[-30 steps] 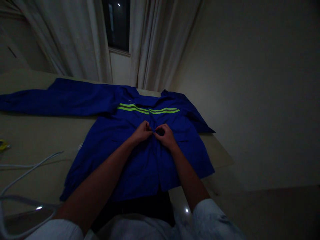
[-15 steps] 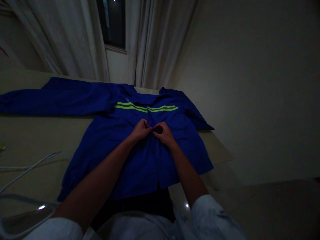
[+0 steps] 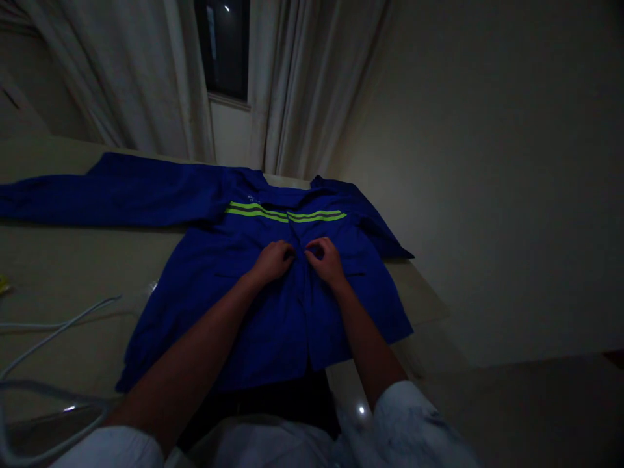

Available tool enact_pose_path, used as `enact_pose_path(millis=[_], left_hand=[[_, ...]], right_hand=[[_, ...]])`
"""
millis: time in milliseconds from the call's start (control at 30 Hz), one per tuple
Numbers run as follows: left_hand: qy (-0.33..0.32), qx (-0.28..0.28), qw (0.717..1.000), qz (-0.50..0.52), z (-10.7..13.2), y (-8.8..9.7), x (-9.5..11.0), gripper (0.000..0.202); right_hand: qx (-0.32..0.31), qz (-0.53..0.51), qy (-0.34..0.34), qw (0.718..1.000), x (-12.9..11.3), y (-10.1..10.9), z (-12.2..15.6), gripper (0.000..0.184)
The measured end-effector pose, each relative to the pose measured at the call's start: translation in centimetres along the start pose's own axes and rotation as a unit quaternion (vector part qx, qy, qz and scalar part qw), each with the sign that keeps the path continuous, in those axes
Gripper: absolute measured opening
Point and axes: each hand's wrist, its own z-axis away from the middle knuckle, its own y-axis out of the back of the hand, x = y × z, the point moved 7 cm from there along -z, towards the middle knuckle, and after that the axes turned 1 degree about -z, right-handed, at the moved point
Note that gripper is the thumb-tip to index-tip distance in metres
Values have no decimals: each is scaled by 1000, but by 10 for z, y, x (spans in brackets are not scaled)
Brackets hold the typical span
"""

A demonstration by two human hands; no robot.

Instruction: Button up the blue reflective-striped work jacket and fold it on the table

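Observation:
A blue jacket (image 3: 263, 312) with yellow-green reflective stripes across its chest lies front side up. Around the middle of its front opening are both my hands. My left hand (image 3: 273, 261) is closed, its fingers curled against the cloth left of the opening. Just to the right, my right hand (image 3: 325, 260) pinches at the front edge, thumb and forefinger forming a ring. A small gap separates the hands. What lies between the fingertips is too dark to make out clearly. Below the hands the front edges hang slightly apart at the hem.
The jacket rests on a pale table (image 3: 88, 260). A white cable (image 3: 58, 331) loops at the left, near a small yellow item (image 3: 4, 285) at the frame edge. Curtains (image 3: 302, 84) and a dark window (image 3: 224, 49) stand behind; a plain wall (image 3: 487, 162) rises at the right.
My hands were together at the front opening, fingertips meeting. Now they have drawn slightly apart, the left to the left and the right a little to the right. The jacket lies nearly the same.

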Motion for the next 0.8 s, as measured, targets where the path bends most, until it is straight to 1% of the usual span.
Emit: enact_pose_path(millis=[67,100,133,167,200,233,267,300,333,367,400,433,467,567,633,733,800], left_hand=[[-14,-45,999,-22,2,-2,3,15],[-15,-51,998,-34,3,1,4,18],[-14,-48,998,-43,5,5,6,20],[-14,-44,998,-42,6,9,8,21],[-14,-47,998,-26,7,12,10,20],[-16,-68,998,5,10,13,13,18],[-20,-109,993,50,13,10,17,16],[-25,-165,981,100,17,4,22,16],[-30,-224,963,146,23,-2,27,19],[-32,-272,945,178,28,-8,32,23],[-35,-302,932,195,33,-12,36,25],[-40,-316,927,198,36,-14,39,25],[-46,-315,929,190,38,-15,42,23],[-73,-293,941,153,38,-14,48,17],[-75,-300,939,150,37,-15,51,18],[-52,-327,932,149,38,-17,55,23],[-50,-323,937,124,39,-18,55,23]], right_hand=[[-108,38,6,993,-18,-7,15,14],[-166,66,8,984,-26,-12,28,19],[-207,97,8,973,-33,-15,44,23],[-224,129,6,966,-38,-15,59,24],[-219,159,2,963,-42,-12,72,24],[-200,180,-4,963,-44,-8,84,21],[-176,190,-11,966,-44,-4,93,17],[-153,190,-20,970,-43,0,100,13],[-133,177,-31,975,-40,4,104,12],[-116,152,-46,981,-35,7,107,11],[-104,116,-63,986,-29,9,108,10],[-93,76,-81,989,-23,10,109,9],[-82,37,-99,991,-17,10,109,8],[-43,-27,-123,991,-7,13,109,9],[-21,-30,-123,992,-7,14,109,10],[-14,-23,-119,992,-12,12,106,9],[-6,-17,-108,994,-16,9,105,8]])
